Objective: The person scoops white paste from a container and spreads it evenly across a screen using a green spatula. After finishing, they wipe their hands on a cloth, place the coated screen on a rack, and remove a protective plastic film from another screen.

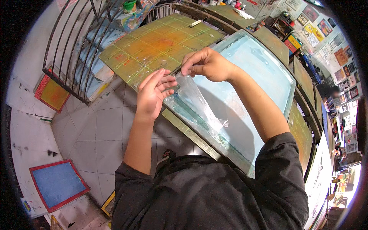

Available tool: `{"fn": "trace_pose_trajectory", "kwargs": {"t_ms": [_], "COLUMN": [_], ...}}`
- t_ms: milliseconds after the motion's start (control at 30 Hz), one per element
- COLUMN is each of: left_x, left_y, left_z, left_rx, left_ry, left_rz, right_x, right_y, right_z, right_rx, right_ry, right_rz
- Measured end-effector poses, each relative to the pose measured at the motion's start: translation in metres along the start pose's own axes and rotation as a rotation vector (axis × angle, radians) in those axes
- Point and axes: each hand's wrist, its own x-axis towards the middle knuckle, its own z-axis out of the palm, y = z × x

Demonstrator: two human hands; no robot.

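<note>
A framed printing screen (253, 69) with pale blue mesh lies on a long green work table (153, 42). A strip of clear tape (199, 105) lifts off the screen's near left edge and hangs loose in the air. My right hand (205, 63) pinches the top end of that tape between thumb and fingers above the frame's corner. Just left of it, my left hand (155, 92) is held up with fingers spread, its fingertips touching the tape's edge. Both forearms are bare below dark sleeves.
The green table surface carries orange paint stains and grid lines. A metal rack (82, 46) with stained shelves stands at the left. Red-framed screens (57, 184) lean on the tiled floor. Posters (341, 57) cover the right wall.
</note>
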Motion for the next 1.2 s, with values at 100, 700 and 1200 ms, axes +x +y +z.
{"fn": "trace_pose_trajectory", "kwargs": {"t_ms": [100,700,1200], "left_x": [0.004,-0.004,-0.001], "left_y": [-0.001,-0.016,-0.029], "left_z": [0.004,0.022,0.02], "left_rx": [0.117,0.46,0.251], "left_ry": [0.021,0.112,0.103], "left_rz": [-0.111,0.264,0.185], "right_x": [0.0,-0.012,-0.017], "right_y": [-0.002,-0.007,-0.001], "right_z": [0.0,-0.004,0.025], "right_rx": [-0.092,0.14,-0.236], "right_ry": [-0.057,-0.084,0.226], "right_rz": [-0.044,0.196,0.163]}}
